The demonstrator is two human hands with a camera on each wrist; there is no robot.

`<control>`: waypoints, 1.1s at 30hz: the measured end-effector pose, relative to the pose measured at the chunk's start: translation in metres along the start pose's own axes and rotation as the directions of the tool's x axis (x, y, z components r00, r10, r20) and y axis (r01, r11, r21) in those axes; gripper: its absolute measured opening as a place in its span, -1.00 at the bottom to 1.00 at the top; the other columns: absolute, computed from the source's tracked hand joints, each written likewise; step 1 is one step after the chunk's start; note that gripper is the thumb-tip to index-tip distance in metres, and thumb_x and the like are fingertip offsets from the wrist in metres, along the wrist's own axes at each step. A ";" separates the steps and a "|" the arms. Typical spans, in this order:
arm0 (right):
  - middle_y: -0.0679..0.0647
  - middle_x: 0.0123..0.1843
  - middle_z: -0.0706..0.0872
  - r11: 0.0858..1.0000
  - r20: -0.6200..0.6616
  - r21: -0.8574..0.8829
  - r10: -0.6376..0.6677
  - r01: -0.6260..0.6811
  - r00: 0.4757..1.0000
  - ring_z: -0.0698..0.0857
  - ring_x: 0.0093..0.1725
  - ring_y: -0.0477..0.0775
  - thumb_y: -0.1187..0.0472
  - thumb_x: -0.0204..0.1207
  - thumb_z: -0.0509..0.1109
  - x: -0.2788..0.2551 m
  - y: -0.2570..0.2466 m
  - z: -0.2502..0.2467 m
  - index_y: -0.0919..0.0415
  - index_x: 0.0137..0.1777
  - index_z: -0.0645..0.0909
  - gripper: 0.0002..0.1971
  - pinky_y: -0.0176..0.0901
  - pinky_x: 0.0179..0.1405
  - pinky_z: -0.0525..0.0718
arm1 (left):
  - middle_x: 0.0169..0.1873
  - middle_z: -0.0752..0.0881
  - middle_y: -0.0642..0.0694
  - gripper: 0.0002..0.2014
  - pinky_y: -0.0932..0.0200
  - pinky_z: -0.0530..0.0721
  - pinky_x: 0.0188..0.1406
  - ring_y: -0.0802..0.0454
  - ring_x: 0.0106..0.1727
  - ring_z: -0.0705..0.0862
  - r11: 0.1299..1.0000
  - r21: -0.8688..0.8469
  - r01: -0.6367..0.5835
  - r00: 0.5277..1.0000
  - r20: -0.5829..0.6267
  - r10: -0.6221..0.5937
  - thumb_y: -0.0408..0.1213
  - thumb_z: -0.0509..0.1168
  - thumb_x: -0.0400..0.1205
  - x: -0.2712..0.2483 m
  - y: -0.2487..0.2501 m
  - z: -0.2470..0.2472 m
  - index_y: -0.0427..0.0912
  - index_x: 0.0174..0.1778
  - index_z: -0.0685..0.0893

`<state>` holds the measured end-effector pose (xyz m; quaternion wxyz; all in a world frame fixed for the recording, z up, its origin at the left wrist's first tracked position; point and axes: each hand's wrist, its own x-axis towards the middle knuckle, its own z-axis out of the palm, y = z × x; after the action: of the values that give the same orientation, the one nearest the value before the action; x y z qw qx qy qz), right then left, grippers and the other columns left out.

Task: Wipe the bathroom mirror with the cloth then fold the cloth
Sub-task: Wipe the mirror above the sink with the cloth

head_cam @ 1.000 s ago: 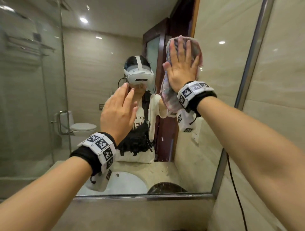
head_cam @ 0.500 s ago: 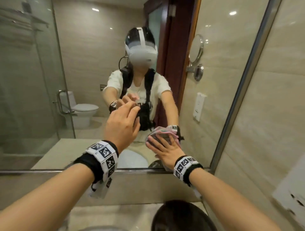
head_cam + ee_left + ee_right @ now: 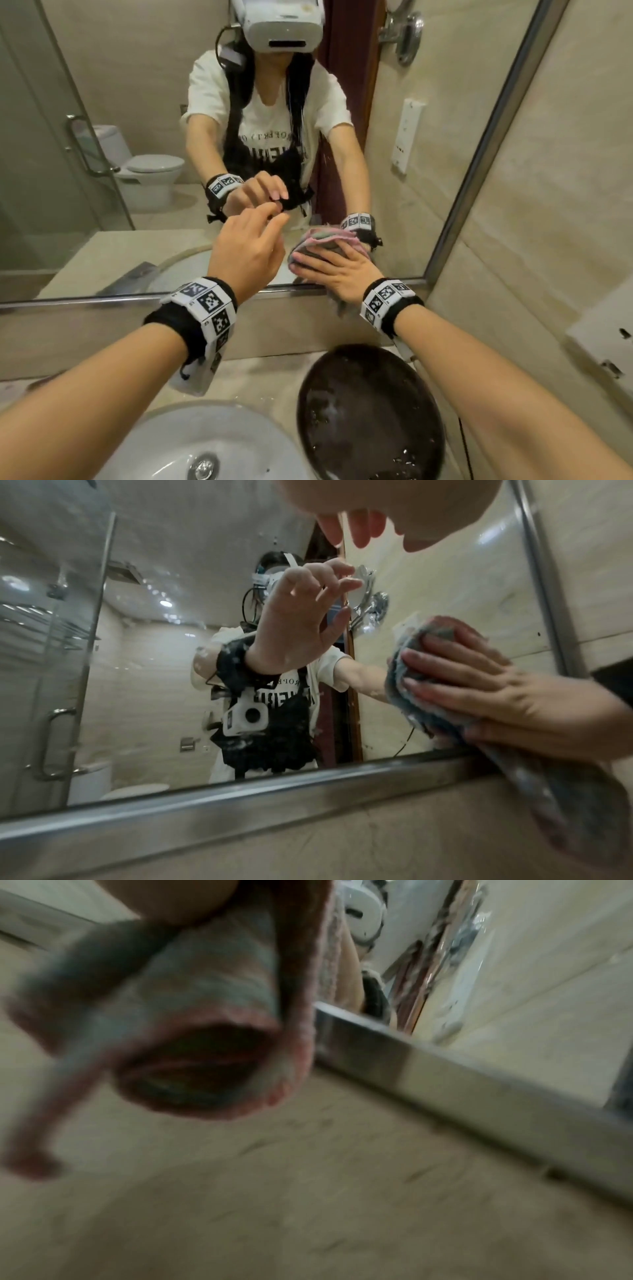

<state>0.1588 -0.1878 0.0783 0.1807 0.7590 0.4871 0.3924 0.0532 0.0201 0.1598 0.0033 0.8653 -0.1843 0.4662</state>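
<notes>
The right hand (image 3: 337, 275) lies flat on the striped pink-and-grey cloth (image 3: 320, 244), pressing it against the bathroom mirror (image 3: 137, 85) at the glass's lower edge, just above the metal frame (image 3: 102, 298) and toward the frame's right-hand corner. Its fingers (image 3: 445, 664) are straight and close together, spread over the bunched cloth rather than curled round it. The lower part of the cloth hangs past the frame and down the wall below it; in the right wrist view this hanging portion (image 3: 178, 1031) appears as a blurred loose roll with a trailing corner, beside the frame (image 3: 479, 1085). The left hand (image 3: 248, 255) is raised in front of the mirror, to the left of the cloth and just beside the right hand, holding nothing. Its fingers (image 3: 270, 209) are loosely curled near the glass; whether the tips touch the glass cannot be told. In the left wrist view only the underside of this hand (image 3: 377, 504) shows at the top edge. Below the frame, on the tabletop (image 3: 260, 377), stand a white sink (image 3: 178, 442) and, to its right, a dark round basin (image 3: 370, 411).
</notes>
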 end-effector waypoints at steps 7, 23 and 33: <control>-0.06 0.69 -0.25 0.915 -0.168 0.049 0.402 -0.399 0.900 -0.39 0.63 0.01 0.01 0.61 0.13 -0.001 0.093 -0.042 -0.10 0.64 -0.26 -0.27 0.08 0.54 -0.45 | 0.01 0.70 -0.32 -0.78 -0.07 0.58 -0.25 -0.27 -0.17 0.66 0.997 -0.067 -0.040 0.999 -0.026 0.038 -0.39 0.28 0.53 0.009 0.008 0.012 -0.34 0.07 0.67; 0.24 0.58 -0.56 0.410 0.271 0.212 0.847 -0.887 0.457 -0.47 0.59 0.30 -0.16 0.52 -0.03 -0.047 -0.052 0.018 0.21 0.59 -0.48 -0.13 0.32 0.53 -0.26 | 0.00 0.70 -0.36 -0.80 -0.06 0.66 -0.29 -0.26 -0.17 0.64 0.989 -0.137 -0.058 0.998 -0.028 0.055 -0.41 0.27 0.57 0.006 0.017 0.024 -0.41 0.05 0.69; 0.17 0.68 0.09 0.804 0.429 0.165 0.463 -0.572 0.775 0.01 0.63 0.20 -0.05 0.54 0.02 -0.058 -0.056 0.008 0.16 0.63 0.07 -0.33 0.19 0.58 -0.28 | -0.01 0.67 -0.35 -0.83 -0.02 0.59 -0.22 -0.22 -0.12 0.58 0.974 -0.201 -0.101 0.993 -0.088 0.084 -0.44 0.29 0.56 0.020 0.035 0.036 -0.37 0.05 0.64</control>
<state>0.1191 -0.2125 0.0124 0.0407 0.9416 0.2654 0.2031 0.0812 -0.0250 0.1501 0.0782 0.8318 -0.2713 0.4779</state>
